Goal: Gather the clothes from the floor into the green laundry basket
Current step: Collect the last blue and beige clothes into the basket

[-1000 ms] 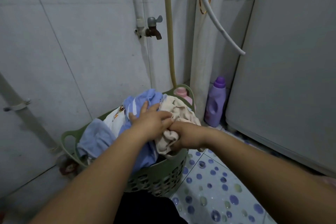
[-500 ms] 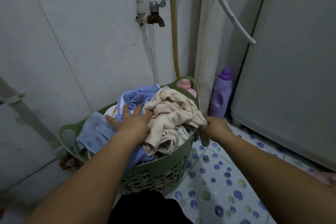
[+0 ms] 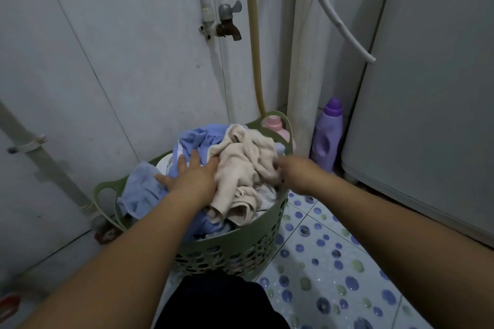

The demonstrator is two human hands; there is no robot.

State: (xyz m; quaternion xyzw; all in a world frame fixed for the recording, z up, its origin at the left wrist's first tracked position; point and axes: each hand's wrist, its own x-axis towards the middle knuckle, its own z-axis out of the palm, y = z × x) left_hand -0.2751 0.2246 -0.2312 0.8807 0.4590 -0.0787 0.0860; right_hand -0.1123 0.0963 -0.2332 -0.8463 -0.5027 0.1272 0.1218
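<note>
The green laundry basket (image 3: 240, 246) stands on the floor against the tiled wall, heaped with clothes. A beige garment (image 3: 240, 168) lies on top, with a blue garment (image 3: 197, 136) behind it and a light blue towel (image 3: 141, 189) hanging over the left rim. My left hand (image 3: 192, 176) rests flat on the blue clothes with its fingers spread. My right hand (image 3: 296, 172) is blurred at the right edge of the beige garment, by the basket rim; its fingers are hidden in the cloth.
A pink bottle (image 3: 275, 125) and a purple bottle (image 3: 327, 136) stand behind the basket in the corner. A white appliance (image 3: 427, 88) fills the right side. A tap (image 3: 227, 21) and hoses hang on the wall. Dark fabric (image 3: 219, 302) lies at the bottom, on the dotted floor (image 3: 334, 262).
My right hand has moved from the basket's right rim up to the edge of the beige garment. My left hand has stayed flat on the blue clothes.
</note>
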